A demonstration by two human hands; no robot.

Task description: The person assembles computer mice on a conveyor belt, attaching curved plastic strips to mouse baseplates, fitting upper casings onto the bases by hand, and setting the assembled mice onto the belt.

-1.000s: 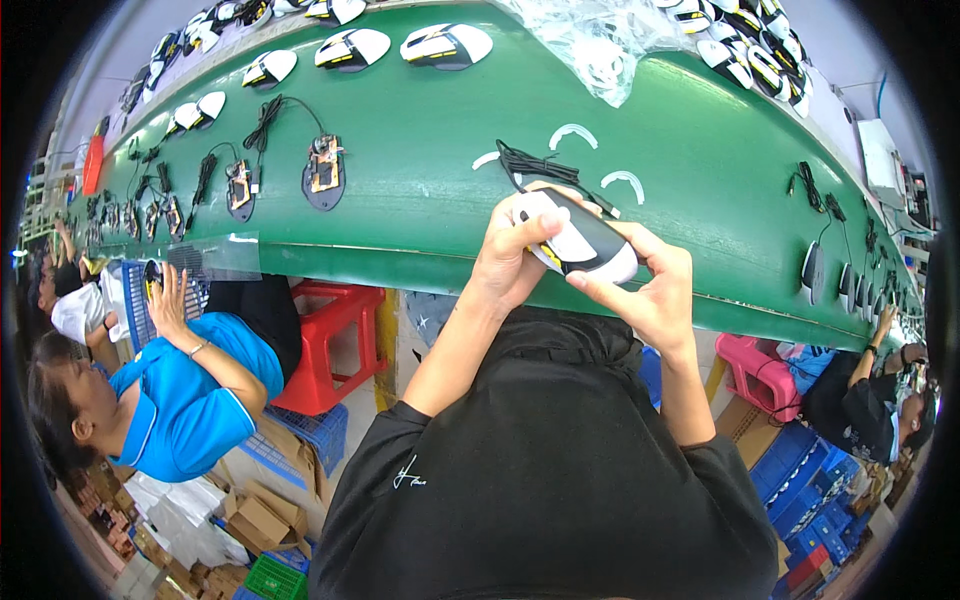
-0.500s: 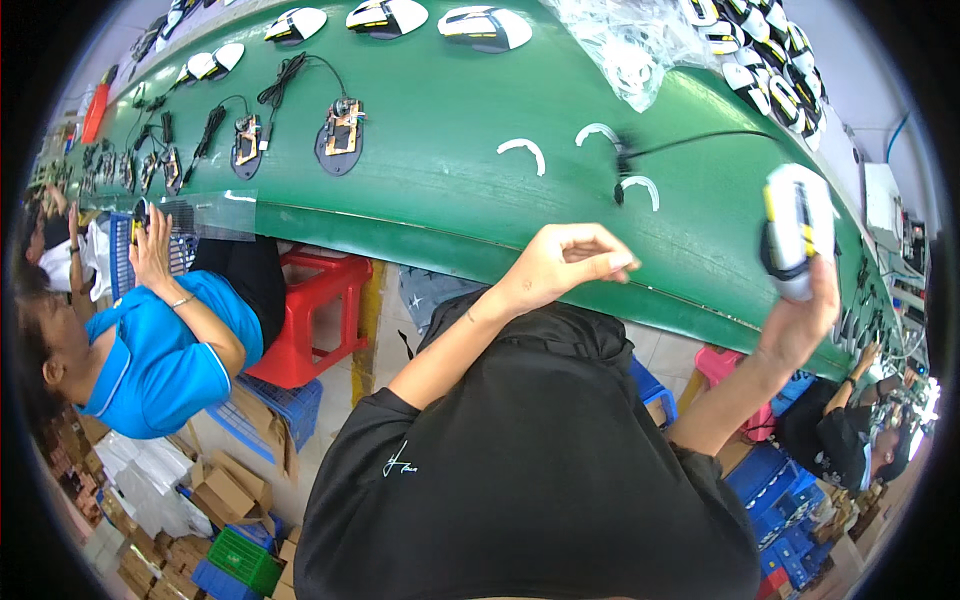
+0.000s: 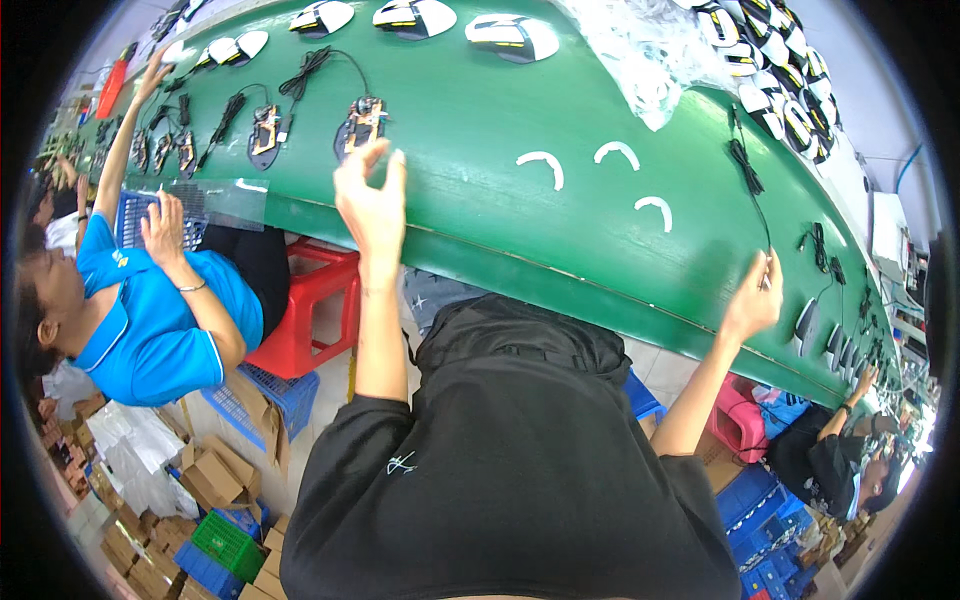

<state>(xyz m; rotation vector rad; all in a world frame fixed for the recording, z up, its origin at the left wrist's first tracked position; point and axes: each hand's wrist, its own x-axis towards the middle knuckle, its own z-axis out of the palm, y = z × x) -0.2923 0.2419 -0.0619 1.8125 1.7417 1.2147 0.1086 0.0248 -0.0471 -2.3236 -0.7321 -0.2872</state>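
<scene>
My left hand (image 3: 372, 205) is open, thumb and fingers apart, at the near edge of a mouse base with a bare circuit board (image 3: 362, 125). The hand covers part of that base; I cannot tell whether they touch. On the right, my right hand (image 3: 752, 297) has its fingers pinched together at the lower end of a black mouse cable (image 3: 742, 160). A small pale patch shows between those fingers, and whatever is behind them is hidden. Between my hands, three white curved strips, one of them a nearer strip (image 3: 655, 213), lie on the green conveyor belt (image 3: 480, 195).
Several white-and-black mouse shells (image 3: 512, 37) line the far side. A clear plastic bag (image 3: 650, 60) and a pile of shells (image 3: 780, 70) stand at far right. Beyond my right hand is a mouse (image 3: 806, 326). A co-worker in blue (image 3: 165, 320) sits at left by a red stool (image 3: 310, 315).
My left hand has moved left and forward to the mouse base and opened wider. My right hand has come lower and left; the white mouse it held no longer shows. The cable has swung right.
</scene>
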